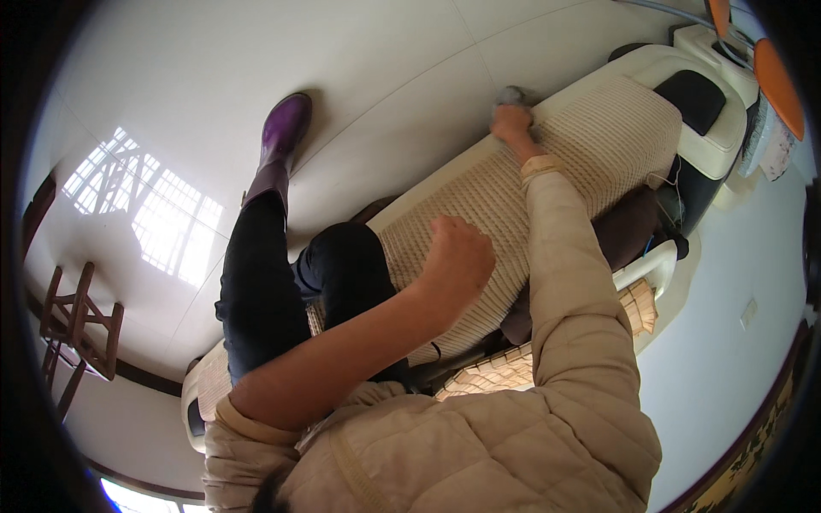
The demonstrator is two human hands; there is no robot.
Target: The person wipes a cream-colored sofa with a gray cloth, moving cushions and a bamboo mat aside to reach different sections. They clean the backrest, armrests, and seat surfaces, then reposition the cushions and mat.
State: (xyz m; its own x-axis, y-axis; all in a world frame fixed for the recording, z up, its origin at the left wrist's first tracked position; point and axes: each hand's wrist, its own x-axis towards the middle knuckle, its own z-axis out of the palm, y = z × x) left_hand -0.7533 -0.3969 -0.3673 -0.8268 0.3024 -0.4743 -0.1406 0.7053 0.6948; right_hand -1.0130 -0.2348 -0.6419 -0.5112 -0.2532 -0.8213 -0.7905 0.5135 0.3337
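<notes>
My right hand point(513, 123), at the end of a beige padded sleeve, is closed around a grey cloth point(512, 96) at the outer edge of a cream sofa point(436, 183). The cloth looks blurred and bunched up. Curled into a fist, my left hand point(463, 266) is over the beige ribbed sofa cover point(500, 224), its sleeve pushed up to the elbow. Nothing shows in it, though its palm side is hidden. One knee in dark trousers point(353, 263) is bent against the sofa; the other leg reaches the floor in a purple rubber boot point(287, 128).
Brown fabric point(625, 224) and a woven bamboo mat point(487, 372) lie along the sofa's back side. A black pad point(693, 101) is at its far end, near an orange object point(777, 86). A wooden stool point(80, 314) stands on the pale tiled floor point(385, 58) at left.
</notes>
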